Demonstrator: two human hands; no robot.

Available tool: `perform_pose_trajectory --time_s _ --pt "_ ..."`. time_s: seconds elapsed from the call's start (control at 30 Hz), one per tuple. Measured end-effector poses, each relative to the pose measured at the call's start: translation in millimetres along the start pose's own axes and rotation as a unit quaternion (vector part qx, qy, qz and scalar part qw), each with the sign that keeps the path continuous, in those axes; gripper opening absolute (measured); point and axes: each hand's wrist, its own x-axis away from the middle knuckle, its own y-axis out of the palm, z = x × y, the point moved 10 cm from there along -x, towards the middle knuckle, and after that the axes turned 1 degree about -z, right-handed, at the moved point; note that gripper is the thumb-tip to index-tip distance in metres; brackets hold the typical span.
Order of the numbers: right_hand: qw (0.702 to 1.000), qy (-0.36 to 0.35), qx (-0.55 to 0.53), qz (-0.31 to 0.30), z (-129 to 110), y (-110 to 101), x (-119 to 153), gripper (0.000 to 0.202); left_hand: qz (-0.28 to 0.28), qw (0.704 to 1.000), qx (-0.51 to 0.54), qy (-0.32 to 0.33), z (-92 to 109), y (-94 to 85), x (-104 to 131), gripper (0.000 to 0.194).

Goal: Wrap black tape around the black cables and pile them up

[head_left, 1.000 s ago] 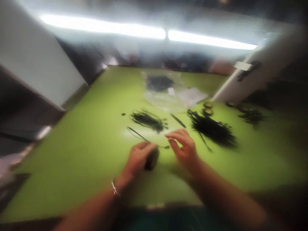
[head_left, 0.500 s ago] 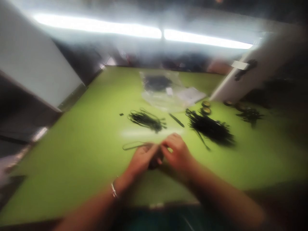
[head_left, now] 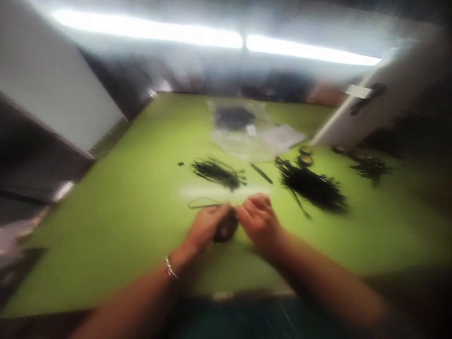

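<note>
My left hand (head_left: pixel 208 225) is closed on a thin dark cord loop (head_left: pixel 203 202), which sticks out to the left over the green table (head_left: pixel 141 254). Under its fingers hangs a dark round roll (head_left: pixel 226 228), also held by this hand. My right hand (head_left: pixel 257 216) is closed just to the right, its fingertips pinched near the roll's upper edge; what lies between them is too small to make out. Beyond the hands are a small bundle of black cords (head_left: pixel 217 172) and a dark slim tool (head_left: pixel 262 173).
A larger black cord bundle (head_left: pixel 312 186) lies to the right, by two small rolls (head_left: pixel 305 160). Farther back are a clear plastic bag (head_left: pixel 235 120) and a white packet (head_left: pixel 285 137). At the far right is a dark clump (head_left: pixel 371 168). Upright panels (head_left: pixel 367 108) flank the table.
My right hand has turned, its fingers curling more tightly and parting slightly from my left hand. More of the dark roll shows, and the cord loop has shifted a little right and up.
</note>
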Motion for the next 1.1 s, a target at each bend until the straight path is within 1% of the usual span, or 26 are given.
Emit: perform_pose_trajectory --time_s 0.07,0.13,0.2,0.23,0.27,0.33,0.4,0.43,0.5,0.57,0.6,0.67,0.8,0.9,0.97,1.1 --pt "0.999 -0.016 -0.025 -0.013 -1.8 2.8 1.0 0.024 0.028 1.0 -0.005 -0.008 -2.5 -7.1 -0.3 0.049" --pt "0.998 -0.013 -0.065 -0.021 2.5 4.3 1.8 0.023 0.053 0.999 -0.008 -0.004 -1.7 -13.1 0.1 0.043" --pt "0.991 0.026 -0.129 -0.002 16.9 0.1 1.7 0.015 0.053 0.998 -0.015 0.012 2.9 -12.8 1.0 0.038" --pt "0.982 0.058 -0.177 0.009 27.4 -2.3 1.8 0.015 0.049 0.998 -0.02 0.024 6.4 -11.2 1.9 0.035" --pt "0.967 0.097 -0.234 0.018 39.1 -3.4 2.2 0.019 0.045 0.998 -0.024 0.036 10.0 -9.3 2.9 0.033" --pt "0.921 0.192 -0.339 0.028 63.0 -1.5 5.3 0.024 0.047 0.996 -0.031 0.062 17.8 -6.9 5.6 0.029" --pt "0.878 0.279 -0.389 0.024 79.6 4.6 10.9 0.025 0.056 0.994 -0.043 0.081 23.3 -5.7 7.8 0.027" --pt "0.867 0.309 -0.391 0.021 83.7 6.8 13.3 0.024 0.061 0.993 -0.055 0.089 25.1 -5.4 8.6 0.026" --pt "0.864 0.332 -0.378 -0.002 82.2 12.4 14.7 0.018 0.078 0.988 -0.081 0.107 28.5 -6.8 9.9 0.026" --pt "0.863 0.33 -0.381 -0.044 72.8 21.6 13.8 0.013 0.099 0.982 -0.097 0.13 31.9 -9.7 11.3 0.025" --pt "0.856 0.33 -0.391 -0.065 68.0 26.5 13.7 0.013 0.106 0.979 -0.104 0.141 33.4 -10.7 11.9 0.024" --pt "0.834 0.338 -0.424 -0.101 60.6 34.7 14.3 0.014 0.112 0.974 -0.121 0.158 36.0 -11.5 12.7 0.023" --pt "0.771 0.38 -0.489 -0.152 57.0 43.9 18.1 0.023 0.092 0.969 -0.155 0.168 37.8 -8.1 11.8 0.026" --pt "0.736 0.413 -0.511 -0.165 59.5 46.7 22.2 0.029 0.078 0.971 -0.154 0.165 36.8 -6.2 10.7 0.027" --pt "0.723 0.422 -0.52 -0.17 60.0 49.5 25.2 0.031 0.069 0.976 -0.14 0.154 33.7 -5.5 9.5 0.028" --pt "0.696 0.432 -0.552 -0.157 63.1 59.2 33.1 0.033 0.023 0.99 -0.088 0.106 21.4 0.3 5.7 0.03"
